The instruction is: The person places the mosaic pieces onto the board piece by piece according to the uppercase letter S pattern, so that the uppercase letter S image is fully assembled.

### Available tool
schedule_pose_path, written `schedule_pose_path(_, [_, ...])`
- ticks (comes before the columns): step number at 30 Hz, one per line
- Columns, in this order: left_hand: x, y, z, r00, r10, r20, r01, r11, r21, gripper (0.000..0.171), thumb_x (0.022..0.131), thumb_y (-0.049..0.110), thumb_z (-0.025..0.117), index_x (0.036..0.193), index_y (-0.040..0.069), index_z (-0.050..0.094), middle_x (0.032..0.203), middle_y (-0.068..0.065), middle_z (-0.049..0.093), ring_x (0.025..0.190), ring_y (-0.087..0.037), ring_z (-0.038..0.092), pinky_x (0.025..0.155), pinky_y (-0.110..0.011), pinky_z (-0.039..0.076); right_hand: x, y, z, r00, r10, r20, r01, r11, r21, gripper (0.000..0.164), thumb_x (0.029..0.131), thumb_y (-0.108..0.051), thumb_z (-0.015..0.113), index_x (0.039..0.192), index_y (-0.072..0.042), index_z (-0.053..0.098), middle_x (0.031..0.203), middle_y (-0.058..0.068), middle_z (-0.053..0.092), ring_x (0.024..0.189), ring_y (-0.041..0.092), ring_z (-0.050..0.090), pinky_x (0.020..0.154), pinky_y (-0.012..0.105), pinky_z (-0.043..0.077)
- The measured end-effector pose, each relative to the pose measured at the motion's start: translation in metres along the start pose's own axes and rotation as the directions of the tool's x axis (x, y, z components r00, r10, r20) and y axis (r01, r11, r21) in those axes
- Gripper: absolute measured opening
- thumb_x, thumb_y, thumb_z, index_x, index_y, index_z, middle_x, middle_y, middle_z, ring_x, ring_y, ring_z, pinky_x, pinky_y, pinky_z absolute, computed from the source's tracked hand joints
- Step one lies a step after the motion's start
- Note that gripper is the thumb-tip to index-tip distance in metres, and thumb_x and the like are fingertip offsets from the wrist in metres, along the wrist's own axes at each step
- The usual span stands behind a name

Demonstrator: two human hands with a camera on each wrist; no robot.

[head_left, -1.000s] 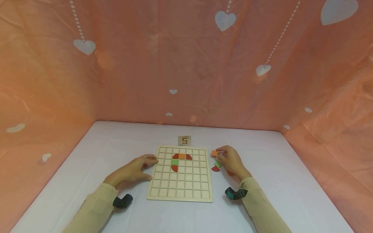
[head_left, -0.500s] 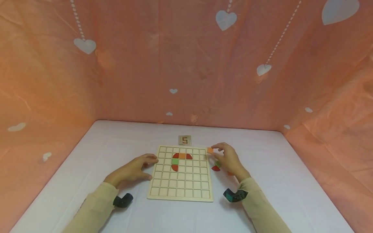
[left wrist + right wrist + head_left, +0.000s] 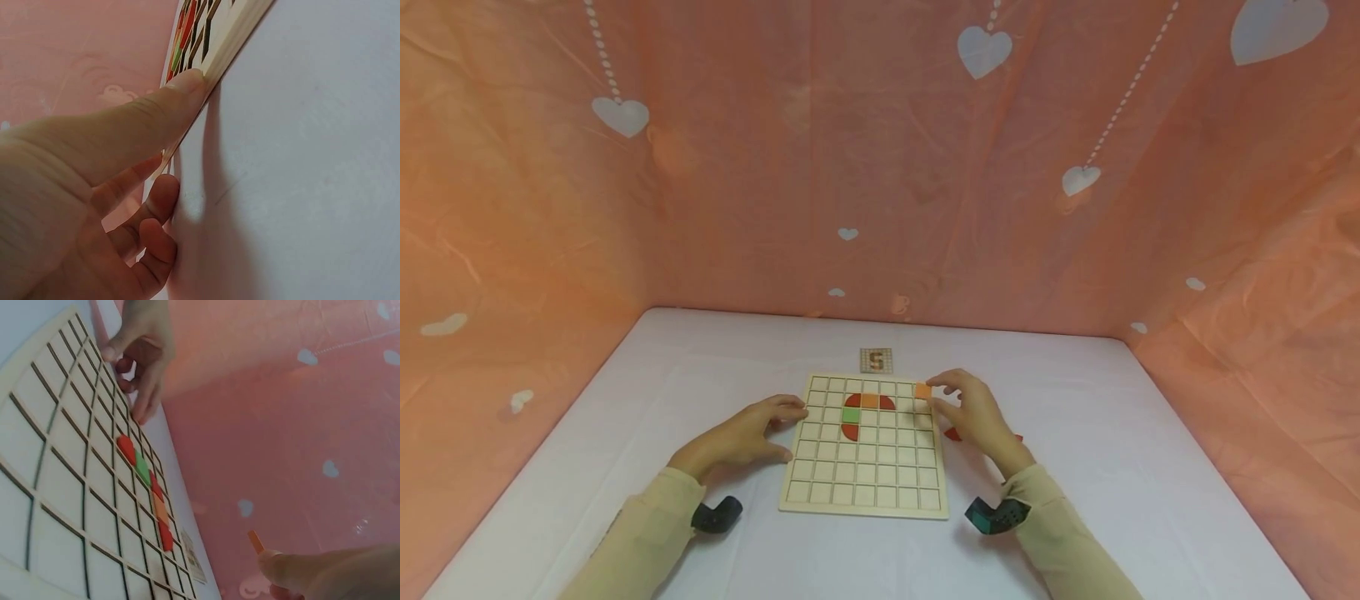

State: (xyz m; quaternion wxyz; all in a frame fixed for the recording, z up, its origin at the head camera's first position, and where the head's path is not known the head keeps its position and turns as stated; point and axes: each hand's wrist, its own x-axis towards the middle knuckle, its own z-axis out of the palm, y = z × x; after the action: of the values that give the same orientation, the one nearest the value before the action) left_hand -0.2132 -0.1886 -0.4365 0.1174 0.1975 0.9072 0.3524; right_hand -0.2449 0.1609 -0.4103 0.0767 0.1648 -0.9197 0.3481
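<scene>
A square wooden grid board lies on the white table. My left hand rests against its left edge; in the left wrist view the thumb touches the rim. My right hand pinches an orange square tile by its right side, over the board's upper right corner. Seen from the right wrist, the orange tile is held up off the board. Set in the grid are another orange square, a green square and several red quarter-round pieces.
Behind the board lies a small card with a figure like a 5 or an S on a grid. Red pieces on the table show partly from under my right hand. A pink cloth with white hearts hangs behind the table.
My right hand has carried the orange tile leftward, from the table beside the board to over its upper right corner. The left hand has stayed at the board's edge.
</scene>
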Motion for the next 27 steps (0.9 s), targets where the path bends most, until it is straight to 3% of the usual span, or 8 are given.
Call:
schedule_pose_path(6, [0.000, 0.001, 0.000, 1.000, -0.013, 0.006, 0.013, 1.000, -0.001, 0.068, 0.081, 0.010, 0.083, 0.143, -0.001, 0.055, 0.155, -0.022, 0.043, 0.141, -0.044, 0.044, 0.117, -0.055, 0.041, -0.003, -0.006, 0.015, 0.997, 0.053, 0.051, -0.054, 0.998, 0.024, 0.025, 0.089, -0.012, 0.076, 0.113, -0.006, 0.074, 0.118, 0.011, 0.071, 0.101, 0.025, 0.064, 0.085, 0.042, 0.056])
schedule_pose_path(19, [0.001, 0.003, 0.000, 0.999, -0.034, 0.000, 0.034, 0.999, 0.012, 0.068, 0.081, 0.011, 0.083, 0.143, 0.001, 0.056, 0.155, -0.020, 0.044, 0.144, -0.044, 0.042, 0.117, -0.055, 0.040, -0.008, -0.017, 0.032, 0.993, 0.027, 0.111, -0.034, 0.998, 0.059, 0.021, 0.090, -0.014, 0.076, 0.110, -0.010, 0.077, 0.112, 0.005, 0.073, 0.095, 0.018, 0.063, 0.079, 0.029, 0.054])
schedule_pose_path(27, [0.001, 0.002, 0.001, 1.000, -0.021, 0.005, 0.021, 1.000, 0.018, 0.068, 0.081, 0.012, 0.084, 0.142, 0.001, 0.056, 0.154, -0.021, 0.045, 0.139, -0.044, 0.047, 0.114, -0.055, 0.044, -0.012, -0.019, 0.039, 0.988, -0.081, 0.135, 0.078, 0.996, 0.031, 0.022, 0.091, -0.010, 0.073, 0.112, -0.006, 0.074, 0.106, 0.007, 0.073, 0.087, 0.016, 0.064, 0.070, 0.024, 0.053])
